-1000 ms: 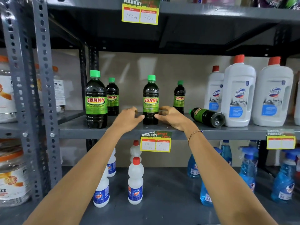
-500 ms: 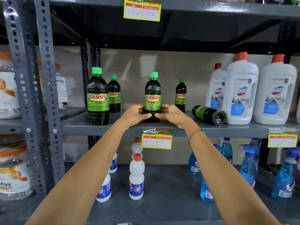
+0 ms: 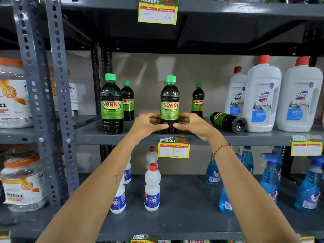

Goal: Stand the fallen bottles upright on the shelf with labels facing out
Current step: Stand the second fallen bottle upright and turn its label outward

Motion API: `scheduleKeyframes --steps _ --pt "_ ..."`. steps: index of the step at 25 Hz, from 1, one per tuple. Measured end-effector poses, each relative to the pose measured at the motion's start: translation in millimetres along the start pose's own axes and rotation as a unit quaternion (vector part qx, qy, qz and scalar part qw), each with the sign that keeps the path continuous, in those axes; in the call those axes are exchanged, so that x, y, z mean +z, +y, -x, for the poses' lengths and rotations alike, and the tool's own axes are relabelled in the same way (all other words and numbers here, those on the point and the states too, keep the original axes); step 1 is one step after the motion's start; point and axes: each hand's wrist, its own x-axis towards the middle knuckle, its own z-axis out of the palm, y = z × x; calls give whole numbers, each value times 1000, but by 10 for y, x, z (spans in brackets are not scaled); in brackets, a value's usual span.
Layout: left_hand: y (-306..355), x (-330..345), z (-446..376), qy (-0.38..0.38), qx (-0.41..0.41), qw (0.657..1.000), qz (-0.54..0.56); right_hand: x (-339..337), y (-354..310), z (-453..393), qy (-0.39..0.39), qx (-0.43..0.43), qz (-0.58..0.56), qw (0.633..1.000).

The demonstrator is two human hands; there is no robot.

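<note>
The left hand and right hand clasp the lower part of an upright Sunny bottle at the front of the grey shelf, label outward, while just right a fallen bottle lies beside the white Domex bottles.

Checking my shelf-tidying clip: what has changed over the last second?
Both hands closed in on the middle Sunny bottle: the left hand and right hand now clasp its base, thumbs nearly meeting in front. The bottle stays upright, label out. The fallen bottle still lies on its side on the shelf.
</note>
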Motion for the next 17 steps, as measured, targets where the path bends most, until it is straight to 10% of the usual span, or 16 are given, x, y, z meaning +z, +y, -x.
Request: scheduleKeyframes --steps 11,14,17 --pt "50 7 175 109 35 993 -16 -75 -82 236 21 24 -29 999" --pt "114 185 411 219 135 966 -29 -154 -44 443 111 20 -9 994" --pt "304 552 572 172 227 954 -91 -286 -71 602 172 24 17 985"
